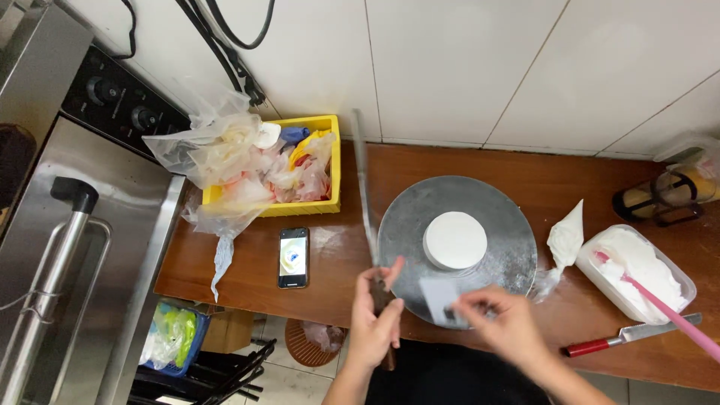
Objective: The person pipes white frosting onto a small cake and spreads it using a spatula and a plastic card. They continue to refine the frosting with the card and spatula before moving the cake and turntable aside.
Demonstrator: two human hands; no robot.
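Left hand: our left hand point(377, 315) is closed round the dark handle of a long, narrow metal palette knife point(364, 187), whose blade runs up and away toward the white tiled wall point(465, 67).
Right hand: our right hand point(501, 321) pinches a small pale grey flat scraper point(437, 297) between fingertips and thumb, just over the near edge of the turntable.
Cake: a small round white-coated cake point(455, 240) sits near the middle of the round grey metal turntable point(420, 217); its top and the side we can see are already covered in white cream.
Progress: we judge the coating to be on; how smooth it is we cannot tell from here, and no decoration shows yet.
Supplies to the right: a white piping bag point(566, 238) lies just beside the turntable, then a clear plastic tub of white cream point(637, 270) with a pink spatula point(675, 315) in it, and a red-handled knife point(630, 335) on the brown wooden counter point(337, 255).
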